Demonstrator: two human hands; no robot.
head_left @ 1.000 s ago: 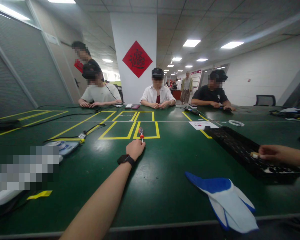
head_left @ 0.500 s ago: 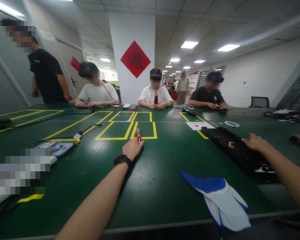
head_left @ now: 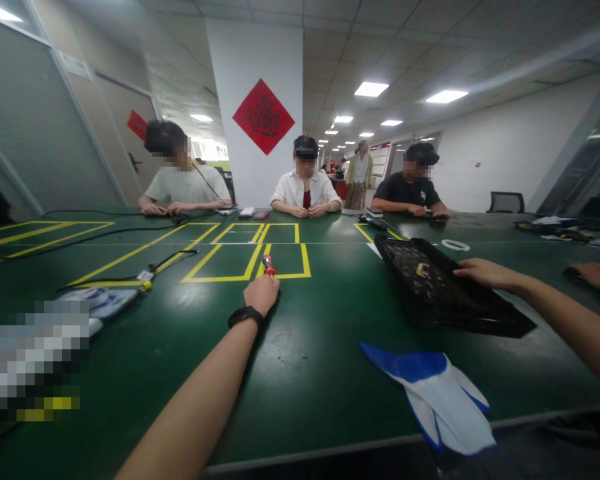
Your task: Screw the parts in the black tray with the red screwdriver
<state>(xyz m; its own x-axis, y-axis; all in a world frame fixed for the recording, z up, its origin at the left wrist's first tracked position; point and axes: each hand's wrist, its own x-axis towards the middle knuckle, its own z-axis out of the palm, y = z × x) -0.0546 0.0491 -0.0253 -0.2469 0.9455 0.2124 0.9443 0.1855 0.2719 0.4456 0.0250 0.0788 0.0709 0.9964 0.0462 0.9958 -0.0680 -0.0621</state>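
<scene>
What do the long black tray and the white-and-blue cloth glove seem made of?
The tray looks like slightly glossy plastic, its black surface catching small glints. The glove seems matt fabric, lying limp; its blue parts may be rubber-coated.

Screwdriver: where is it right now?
In the head view, the screwdriver is just left of centre, sticking out beyond the left hand, by the yellow tape outlines.

Glossy plastic screwdriver handle (head_left: 267, 263), shiny plastic tray (head_left: 443, 303), matt cloth glove (head_left: 450, 395), smooth tabletop (head_left: 310, 407)
</scene>
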